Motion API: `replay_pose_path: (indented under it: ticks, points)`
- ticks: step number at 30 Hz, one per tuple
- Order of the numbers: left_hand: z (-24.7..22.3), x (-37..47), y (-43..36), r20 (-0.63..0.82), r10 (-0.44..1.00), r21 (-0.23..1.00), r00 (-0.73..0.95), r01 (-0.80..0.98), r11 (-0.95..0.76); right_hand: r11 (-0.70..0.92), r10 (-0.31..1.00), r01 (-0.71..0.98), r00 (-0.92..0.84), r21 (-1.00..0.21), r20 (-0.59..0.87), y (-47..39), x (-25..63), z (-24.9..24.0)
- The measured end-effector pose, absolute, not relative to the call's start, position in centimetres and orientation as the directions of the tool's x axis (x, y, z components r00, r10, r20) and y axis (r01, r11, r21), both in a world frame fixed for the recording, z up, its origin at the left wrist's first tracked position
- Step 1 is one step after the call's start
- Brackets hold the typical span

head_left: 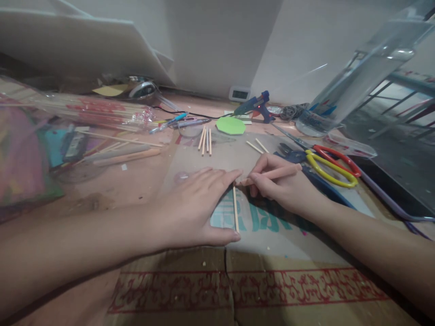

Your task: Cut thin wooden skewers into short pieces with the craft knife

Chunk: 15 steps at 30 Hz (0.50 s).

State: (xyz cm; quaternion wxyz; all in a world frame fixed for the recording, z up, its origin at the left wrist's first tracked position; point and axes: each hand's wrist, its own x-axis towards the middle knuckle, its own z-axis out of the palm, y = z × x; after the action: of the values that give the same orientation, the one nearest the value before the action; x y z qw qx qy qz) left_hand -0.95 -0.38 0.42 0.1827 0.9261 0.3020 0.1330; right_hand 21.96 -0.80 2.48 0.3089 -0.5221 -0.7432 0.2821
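Note:
My left hand (190, 203) lies with fingers stretched out over a thin wooden stick (235, 208). Its thumb touches the stick's near end and its index finger rests by the far end, steadying it on the printed cardboard (190, 267). In the pinched fingers of my right hand (282, 181) is a pinkish-tan pencil (280, 172), its tip close to the stick's far end. Several short cut sticks (210, 142) lie in a row beyond my hands, and two more sticks (258, 146) rest past my right knuckles.
Scissors (331, 167) with red and yellow handles lie at the right, near a clear plastic container (340, 95). A blue glue gun (253, 107) stands at the back behind a green paper piece (231, 125). Wrapped sticks (102, 108) fill the left side.

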Motion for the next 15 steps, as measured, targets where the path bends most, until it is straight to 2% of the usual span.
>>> replay_pose_path:
  ticks: [10, 15]
  points:
    - [0.14, -0.93, -0.37, 0.138, 0.606, 0.415, 0.783, 0.510, -0.753, 0.347, 0.912, 0.552, -0.388, -0.758, 0.134, -1.01, 22.70, 1.99]
    - [0.35, -0.94, -0.35, 0.143, 0.602, 0.423, 0.785, 0.502, -0.754, 0.358, 0.922, 0.572, -0.340, -0.738, 0.184, -0.92, 22.21, 2.36]
